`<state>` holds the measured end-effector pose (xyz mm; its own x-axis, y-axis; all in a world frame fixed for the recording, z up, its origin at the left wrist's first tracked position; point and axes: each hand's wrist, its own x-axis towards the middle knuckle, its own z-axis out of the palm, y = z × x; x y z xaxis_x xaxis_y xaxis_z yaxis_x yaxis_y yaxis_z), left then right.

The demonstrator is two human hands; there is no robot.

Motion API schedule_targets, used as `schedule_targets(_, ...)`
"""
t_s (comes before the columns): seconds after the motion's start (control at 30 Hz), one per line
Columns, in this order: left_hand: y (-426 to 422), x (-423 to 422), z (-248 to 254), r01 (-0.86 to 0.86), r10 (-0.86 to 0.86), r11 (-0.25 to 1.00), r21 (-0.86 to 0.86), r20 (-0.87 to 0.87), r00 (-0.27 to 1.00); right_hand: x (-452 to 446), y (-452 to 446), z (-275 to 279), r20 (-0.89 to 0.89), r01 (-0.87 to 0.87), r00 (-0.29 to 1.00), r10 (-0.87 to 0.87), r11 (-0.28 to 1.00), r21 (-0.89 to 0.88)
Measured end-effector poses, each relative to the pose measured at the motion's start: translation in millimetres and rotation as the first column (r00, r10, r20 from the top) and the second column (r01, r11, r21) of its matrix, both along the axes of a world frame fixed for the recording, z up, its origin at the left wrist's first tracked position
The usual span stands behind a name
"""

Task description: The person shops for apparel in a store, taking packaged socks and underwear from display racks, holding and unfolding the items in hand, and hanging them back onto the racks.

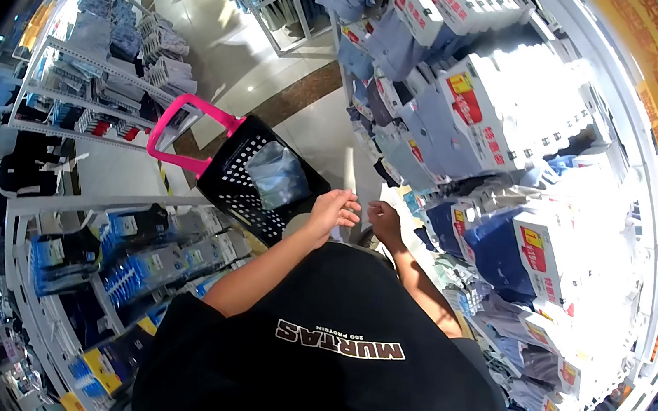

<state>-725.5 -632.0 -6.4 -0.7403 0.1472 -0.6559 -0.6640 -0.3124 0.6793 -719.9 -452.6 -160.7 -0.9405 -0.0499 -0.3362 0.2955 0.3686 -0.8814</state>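
Note:
My left hand (335, 213) is held out in front of my body, fingers loosely bent and a little apart, with nothing visible in it. Just to its right, not touching it, my right hand (384, 219) has its fingers curled in; I see no object in them. Left of my hands stands a black shopping basket (224, 179) with a perforated wall. Its pink handle (157, 133) points away to the left. Inside the basket lies a bluish packaged item (277, 175), whose kind I cannot make out. My left forearm passes close to the basket's near end.
Packed clothing shelves (482, 117) with red-and-white price signs line my right. On my left, a low rack (164, 254) holds packaged goods. Farther left stands a white shelf unit (102, 63) of folded clothes. The tiled floor (242, 44) of the aisle runs ahead.

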Motion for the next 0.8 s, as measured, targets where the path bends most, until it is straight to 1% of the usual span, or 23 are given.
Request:
schedule_targets(0.03, -10, -9, -5, 0.021, -0.022, 0.999, -0.025, -0.024, 0.999, -4, -3, 2, 0.019, 0.004, 1.0, -0.005, 1.0, 0.007)
schedule_targets(0.07, -21, -20, -11, 0.044, -0.046, 0.998, -0.05, -0.047, 0.998, -7, -6, -1, 0.01, -0.007, 1.0, 0.007, 0.998, 0.063)
schedule_targets(0.1, -32, -31, -17, 0.066, -0.071, 0.995, -0.072, -0.067, 0.995, -10, -10, -4, 0.046, -0.005, 0.999, 0.0, 0.994, 0.105)
schedule_targets(0.13, -43, -44, -22, 0.059, -0.066, 0.995, -0.074, -0.091, 0.994, -10, -11, -15, 0.025, 0.022, 0.999, -0.024, 0.995, 0.093)
schedule_targets(0.17, -57, -61, -29, 0.058, -0.084, 0.985, -0.161, -0.162, 0.983, -13, -18, -14, -0.004, 0.044, 0.999, -0.044, 0.996, 0.083)
schedule_targets(0.23, -86, -102, -42, 0.078, -0.137, 0.97, -0.231, -0.251, 0.958, -18, -28, -3, 0.065, 0.036, 0.997, -0.044, 0.992, 0.12)
schedule_targets(0.27, -96, -127, -42, 0.065, -0.141, 0.963, -0.261, -0.284, 0.948, -18, -35, -8, -0.026, 0.051, 0.999, -0.048, 0.988, 0.148)
schedule_targets(0.3, -106, -152, -38, 0.055, -0.15, 0.955, -0.292, -0.314, 0.938, -18, -42, -3, -0.005, 0.064, 0.998, -0.064, 0.988, 0.144)
schedule_targets(0.37, -120, -201, -26, 0.015, -0.257, 0.893, -0.45, -0.482, 0.838, -20, -55, 11, 0.028, 0.103, 0.994, -0.107, 0.986, 0.133)
schedule_targets(0.4, -123, -225, -14, -0.034, -0.312, 0.855, -0.518, -0.565, 0.764, -19, -60, 7, 0.046, 0.129, 0.99, -0.135, 0.986, 0.107)
schedule_targets(0.43, -125, -249, -9, -0.093, -0.369, 0.815, -0.573, -0.635, 0.679, -22, -71, 37, 0.141, 0.17, 0.974, -0.175, 0.984, 0.045)
schedule_targets(0.5, -124, -315, -39, -0.218, -0.339, 0.825, -0.522, -0.765, 0.547, -20, -79, 39, 0.129, 0.215, 0.968, -0.216, 0.976, 0.026)
schedule_targets(0.6, -120, -369, -37, -0.32, -0.45, 0.767, -0.556, -0.822, 0.35, -5, -85, 41, 0.116, 0.312, 0.944, -0.308, 0.95, -0.015)
schedule_targets(0.63, -117, -390, -51, -0.283, -0.444, 0.787, -0.549, -0.821, 0.358, 2, -84, 38, 0.096, 0.346, 0.934, -0.343, 0.938, -0.013)
schedule_targets(0.67, -114, -409, -78, -0.248, -0.439, 0.804, -0.54, -0.821, 0.366, 13, -81, 31, 0.075, 0.379, 0.923, -0.377, 0.925, -0.013)
schedule_targets(0.7, -110, -421, -91, -0.211, -0.436, 0.82, -0.531, -0.82, 0.372, 23, -77, 22, 0.053, 0.412, 0.91, -0.411, 0.911, -0.015)
schedule_targets(0.73, -109, -383, -15, -0.039, -0.411, 0.879, -0.475, -0.797, 0.443, 35, -73, 10, 0.064, 0.449, 0.892, -0.448, 0.893, -0.01)
schedule_targets(0.8, -109, -374, 4, 0.077, -0.456, 0.866, -0.493, -0.72, 0.524, 56, -71, 10, 0.066, 0.511, 0.858, -0.509, 0.859, -0.028)
